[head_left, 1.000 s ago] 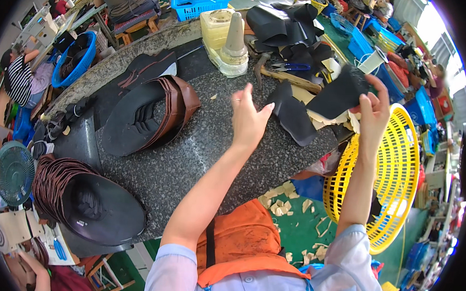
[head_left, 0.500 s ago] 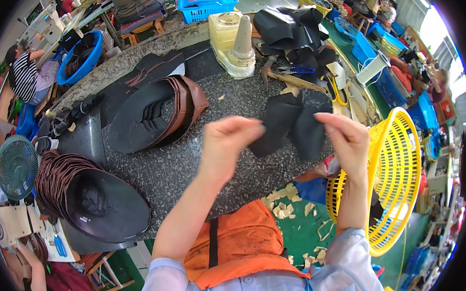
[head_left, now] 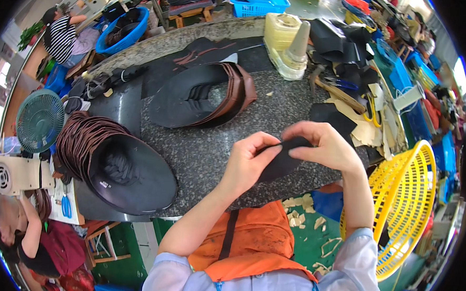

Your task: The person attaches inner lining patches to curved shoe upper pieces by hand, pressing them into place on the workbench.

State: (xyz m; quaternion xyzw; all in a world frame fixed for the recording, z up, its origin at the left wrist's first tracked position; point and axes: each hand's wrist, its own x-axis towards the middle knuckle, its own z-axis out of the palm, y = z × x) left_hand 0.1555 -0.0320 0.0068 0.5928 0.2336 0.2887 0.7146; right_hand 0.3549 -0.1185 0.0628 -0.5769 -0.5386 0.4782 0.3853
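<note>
Between my two hands is a thin black leather-like piece (head_left: 280,167), raised a little over the near edge of the speckled stone worktop (head_left: 211,157). My left hand (head_left: 250,161) pinches its upper left edge between thumb and fingers. At the upper right, my right hand (head_left: 327,145) grips the same piece, its fingers curled and its thumb near the left one. Another flat black piece (head_left: 333,119) lies on the worktop just beyond my right hand. To the left stand nested curved brown-and-black leather pieces (head_left: 238,95) and a thicker stack of similar pieces (head_left: 118,166).
A plastic container with a grey cone (head_left: 299,49) stands at the back, with a hammer (head_left: 341,93) and yellow-handled scissors (head_left: 373,112) to its right. A yellow basket (head_left: 406,207) is beside my right arm. Scraps (head_left: 297,217) litter the green floor; a fan (head_left: 40,119) stands left.
My hands have come together and now both hold one black piece; before, they were apart over two black pieces. The view has shifted, so the worktop appears further right.
</note>
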